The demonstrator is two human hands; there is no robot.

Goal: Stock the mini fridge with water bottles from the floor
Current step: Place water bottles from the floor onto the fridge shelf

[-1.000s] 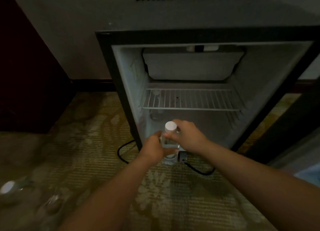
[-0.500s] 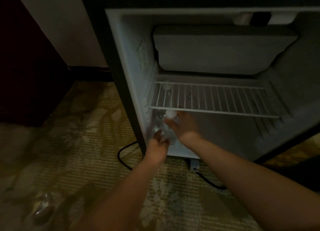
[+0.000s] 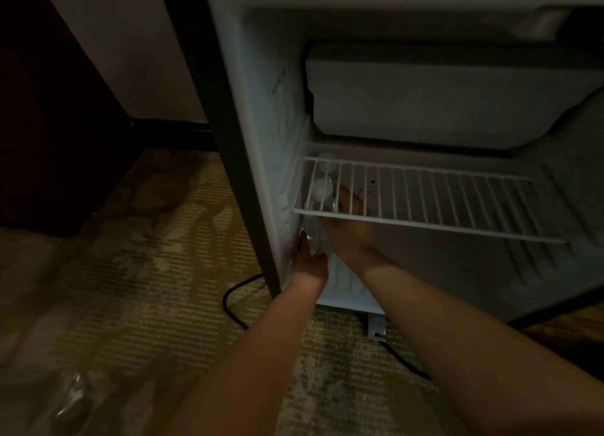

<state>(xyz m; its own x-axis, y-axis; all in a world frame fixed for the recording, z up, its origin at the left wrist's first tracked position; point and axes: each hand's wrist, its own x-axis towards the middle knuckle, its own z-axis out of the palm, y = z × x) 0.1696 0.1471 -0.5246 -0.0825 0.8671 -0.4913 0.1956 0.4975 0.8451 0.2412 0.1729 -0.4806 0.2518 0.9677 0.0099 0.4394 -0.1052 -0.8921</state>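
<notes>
The mini fridge (image 3: 242,161) stands open, dark outside and white inside. A white wire shelf (image 3: 425,203) crosses its middle. Under the shelf, by the left wall, I hold a clear water bottle (image 3: 315,236) with a white cap upright. My right hand (image 3: 348,231) wraps its upper part, fingers reaching beneath the shelf. My left hand (image 3: 309,260) steadies its lower part. Behind it stands another white-capped bottle (image 3: 325,166), seen through the wires. More clear bottles (image 3: 73,399) lie on the carpet at the lower left.
A black power cord (image 3: 233,301) loops on the patterned carpet in front of the fridge. The freezer box (image 3: 441,92) fills the upper part of the fridge. A dark cabinet (image 3: 49,108) stands at the left against the wall.
Both hands have carried the bottle from in front of the fridge into its lower compartment, under the wire shelf. My head has moved closer to the fridge.
</notes>
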